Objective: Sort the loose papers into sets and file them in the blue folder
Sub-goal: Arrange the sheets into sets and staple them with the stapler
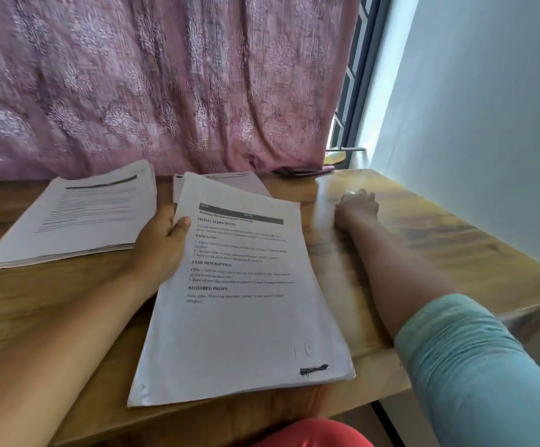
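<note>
My left hand (162, 243) grips the left edge of a stack of printed papers (239, 301), thumb on top, holding it tilted over the wooden table (423, 227). Its top sheet carries black headings and a dark smear near the lower right corner. A second stack of papers (75, 217) lies on the table to the left. A few more sheets (246, 180) show behind the held stack. My right hand (357, 206) reaches out over the table to the right of the papers, its fingers blurred and pointing away. No blue folder is in view.
A pink patterned curtain (165, 82) hangs behind the table, its hem lying on the back edge. A window frame (355, 79) and a white wall (487, 124) close off the right side. The table's near right corner ends by my right sleeve.
</note>
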Available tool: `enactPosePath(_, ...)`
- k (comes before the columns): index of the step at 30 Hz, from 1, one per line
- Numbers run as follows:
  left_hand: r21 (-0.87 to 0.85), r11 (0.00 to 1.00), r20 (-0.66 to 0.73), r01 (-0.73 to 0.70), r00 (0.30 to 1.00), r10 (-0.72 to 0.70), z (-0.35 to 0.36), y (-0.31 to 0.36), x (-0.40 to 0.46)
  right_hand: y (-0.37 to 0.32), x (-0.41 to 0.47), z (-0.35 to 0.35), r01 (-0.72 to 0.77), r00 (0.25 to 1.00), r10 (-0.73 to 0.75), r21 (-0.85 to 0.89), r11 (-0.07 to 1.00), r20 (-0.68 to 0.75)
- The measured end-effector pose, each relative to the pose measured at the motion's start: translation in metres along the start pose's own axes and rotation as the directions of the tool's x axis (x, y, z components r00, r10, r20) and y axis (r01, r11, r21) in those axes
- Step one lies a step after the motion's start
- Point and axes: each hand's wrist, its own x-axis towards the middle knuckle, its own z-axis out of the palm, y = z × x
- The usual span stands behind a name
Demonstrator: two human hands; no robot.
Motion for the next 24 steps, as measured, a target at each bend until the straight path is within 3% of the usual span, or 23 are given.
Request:
enactPosePath(4,-0.028,0.999,0.004,-0.023,1.000,0.023,0.001,-0.001,-0.001,-0.011,-0.006,0.000,0.034,0.996,-0.030,0.052,0.998,-0.080)
enactPosePath(10,-0.066,0.996,0.014,-0.058,0.998,0.059,-0.007,0.001,-0.007,-0.016,-0.052,-0.041,-0.151,0.982,0.103,0.330,0.932,0.159)
enactPosePath(11,-0.072,0.996,0.008,-0.053,0.999,0.054,-0.009,0.001,-0.009,-0.017,-0.061,-0.046,-0.178,0.972,0.089,0.439,0.881,0.216)
enactPosePath(12,-0.081,0.996,0.000,-0.046,0.999,0.046,-0.012,0.001,-0.011,-0.020,-0.075,-0.051,-0.245,0.950,0.067,0.596,0.764,0.305)
enactPosePath(14,-0.102,0.994,-0.006,-0.029,1.000,0.029,-0.019,-0.001,-0.014,-0.028,-0.098,-0.057,-0.402,0.888,-0.057,0.831,0.384,0.455)
enactPosePath(16,-0.124,0.992,-0.008,-0.016,1.000,0.016,-0.030,-0.002,-0.019,-0.038,-0.114,-0.063,-0.404,0.893,-0.154,0.904,0.139,0.422)
enactPosePath(18,-0.143,0.989,-0.020,-0.023,1.000,0.020,-0.045,-0.004,-0.023,-0.052,-0.122,-0.077,-0.310,0.937,-0.156,0.949,0.046,0.314)
enactPosePath(21,-0.148,0.989,-0.017,-0.013,1.000,0.010,-0.066,-0.010,-0.034,-0.071,-0.129,-0.104,-0.152,0.965,-0.219,0.988,-0.003,0.147)
enactPosePath(24,-0.109,0.993,-0.025,-0.050,0.999,0.048,-0.083,-0.017,-0.045,-0.103,-0.146,-0.122,-0.100,0.893,-0.448,0.986,-0.133,0.030)
